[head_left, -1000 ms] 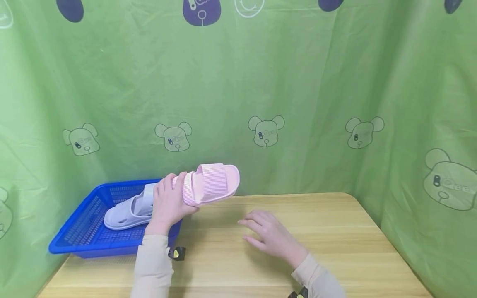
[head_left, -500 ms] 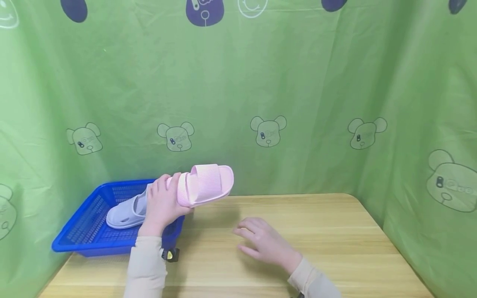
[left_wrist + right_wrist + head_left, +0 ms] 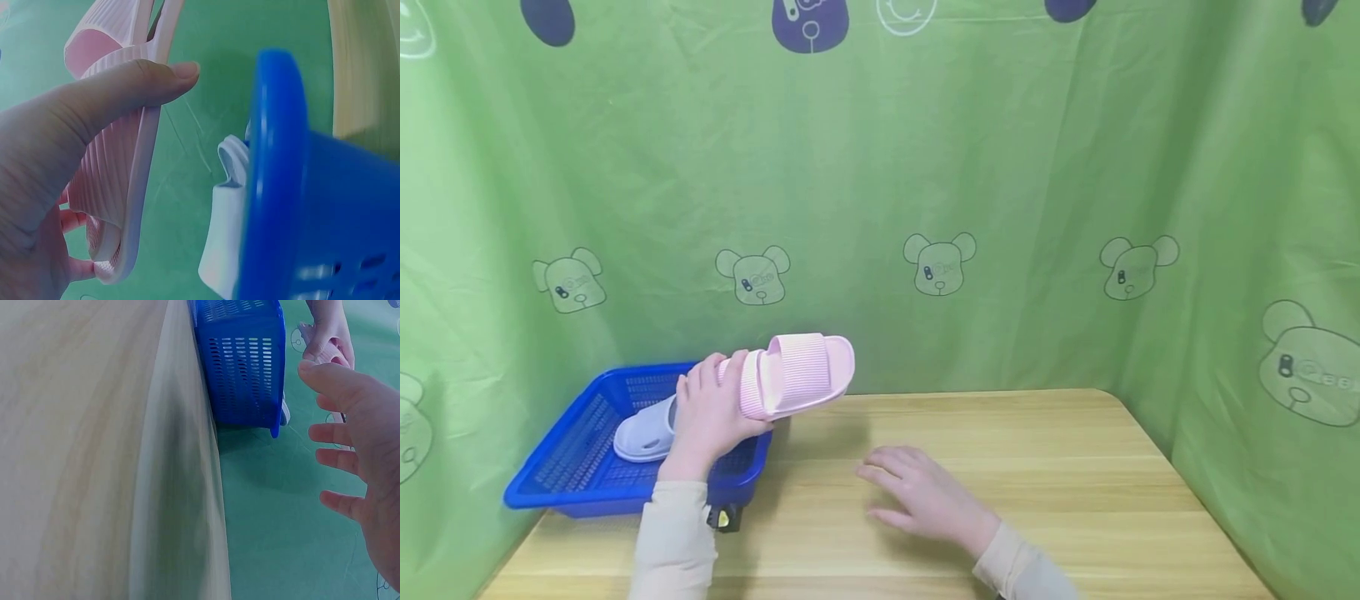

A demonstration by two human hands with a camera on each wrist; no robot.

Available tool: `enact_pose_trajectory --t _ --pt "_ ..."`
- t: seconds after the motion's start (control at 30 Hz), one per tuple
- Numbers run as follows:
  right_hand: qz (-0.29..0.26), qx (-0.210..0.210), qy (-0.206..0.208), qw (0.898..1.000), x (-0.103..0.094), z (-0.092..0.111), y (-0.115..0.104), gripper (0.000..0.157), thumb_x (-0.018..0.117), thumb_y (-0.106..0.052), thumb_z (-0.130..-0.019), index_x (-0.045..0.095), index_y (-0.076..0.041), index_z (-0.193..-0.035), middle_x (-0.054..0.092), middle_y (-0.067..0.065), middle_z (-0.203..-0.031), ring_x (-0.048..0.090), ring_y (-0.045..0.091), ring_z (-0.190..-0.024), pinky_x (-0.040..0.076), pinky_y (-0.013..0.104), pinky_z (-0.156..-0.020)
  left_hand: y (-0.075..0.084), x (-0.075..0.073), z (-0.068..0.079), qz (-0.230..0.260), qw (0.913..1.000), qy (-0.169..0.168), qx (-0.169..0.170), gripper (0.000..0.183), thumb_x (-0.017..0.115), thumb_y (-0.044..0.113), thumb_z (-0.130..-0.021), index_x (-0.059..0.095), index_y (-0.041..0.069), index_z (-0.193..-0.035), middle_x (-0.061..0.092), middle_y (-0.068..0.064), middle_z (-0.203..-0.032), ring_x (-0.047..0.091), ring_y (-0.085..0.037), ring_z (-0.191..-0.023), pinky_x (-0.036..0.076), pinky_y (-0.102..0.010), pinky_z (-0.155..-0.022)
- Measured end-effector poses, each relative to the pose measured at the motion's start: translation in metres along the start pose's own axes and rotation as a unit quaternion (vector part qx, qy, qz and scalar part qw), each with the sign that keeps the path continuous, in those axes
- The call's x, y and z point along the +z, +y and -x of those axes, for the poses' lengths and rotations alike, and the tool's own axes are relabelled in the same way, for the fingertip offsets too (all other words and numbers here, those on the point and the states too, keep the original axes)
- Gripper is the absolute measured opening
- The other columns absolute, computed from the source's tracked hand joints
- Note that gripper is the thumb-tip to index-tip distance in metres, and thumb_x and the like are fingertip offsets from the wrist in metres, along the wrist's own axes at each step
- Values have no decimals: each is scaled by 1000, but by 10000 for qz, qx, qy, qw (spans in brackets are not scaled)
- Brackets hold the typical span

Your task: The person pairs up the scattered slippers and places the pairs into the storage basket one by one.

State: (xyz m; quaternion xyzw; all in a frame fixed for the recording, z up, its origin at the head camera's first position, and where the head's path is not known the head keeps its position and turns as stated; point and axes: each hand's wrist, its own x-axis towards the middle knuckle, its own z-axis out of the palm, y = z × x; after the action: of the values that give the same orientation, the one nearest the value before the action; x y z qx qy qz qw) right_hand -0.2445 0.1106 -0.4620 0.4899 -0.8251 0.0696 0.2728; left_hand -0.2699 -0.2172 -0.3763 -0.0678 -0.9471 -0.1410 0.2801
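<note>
My left hand grips a nested pair of pink ribbed slippers, held in the air over the right side of a blue basket. In the left wrist view the thumb lies across the ribbed strap of the pink slippers, with fingertips round the far side. A pale grey-blue slipper lies in the basket, partly hidden behind my left hand. My right hand hovers above the table to the right, fingers apart and loosely bent, holding nothing.
The basket stands at the left end of a light wood table. Its perforated side wall shows in the right wrist view. A green curtain with bear prints encloses the back and both sides.
My left hand has moved left with the pink slippers, further over the basket, covering more of the grey-blue slipper. My right hand has drifted slightly left and toward me, still holding nothing.
</note>
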Motion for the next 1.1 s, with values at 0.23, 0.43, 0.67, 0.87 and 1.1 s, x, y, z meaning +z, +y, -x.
enact_pose_trajectory --t 0.23,0.43,0.67,0.87,1.1 --pt "15 -106 -56 9999 3 -3 -7 61 69 -45 -85 53 -18 -137 60 3 -134 55 22 -126 46 44 -105 -12 -5 3 -145 9998 140 58 108 91 45 -48 42 14 -139 42 -21 -131 36 -43 -122 25 -67 -102" --pt "-19 -115 -177 9998 3 -6 -12 60 64 -48 -89 51 -19 -139 57 4 -138 54 22 -128 45 43 -106 -20 -10 3 -228 9995 209 64 106 88 49 -49 43 14 -138 43 -21 -130 37 -43 -121 24 -69 -102" --pt "-4 -180 -272 9995 4 -12 -17 63 62 -51 -89 48 -19 -142 56 4 -140 52 22 -130 45 41 -107 -29 -17 5 -321 9994 154 -15 108 88 53 -49 43 13 -138 42 -22 -130 37 -44 -121 24 -69 -101" --pt "-73 -204 -368 9991 11 -19 -23 65 61 -52 -89 46 -19 -144 52 3 -144 50 22 -132 42 41 -109 -35 -27 6 -428 9990 110 -11 108 88 49 -49 41 11 -139 42 -24 -130 36 -47 -122 24 -71 -101" --pt "-79 -214 -465 9987 14 -27 -29 68 60 -53 -89 42 -21 -147 49 3 -148 48 22 -135 40 41 -111 -42 -35 8 -560 9982 225 65 106 87 48 -49 43 10 -138 44 -25 -129 38 -46 -118 27 -66 -96"
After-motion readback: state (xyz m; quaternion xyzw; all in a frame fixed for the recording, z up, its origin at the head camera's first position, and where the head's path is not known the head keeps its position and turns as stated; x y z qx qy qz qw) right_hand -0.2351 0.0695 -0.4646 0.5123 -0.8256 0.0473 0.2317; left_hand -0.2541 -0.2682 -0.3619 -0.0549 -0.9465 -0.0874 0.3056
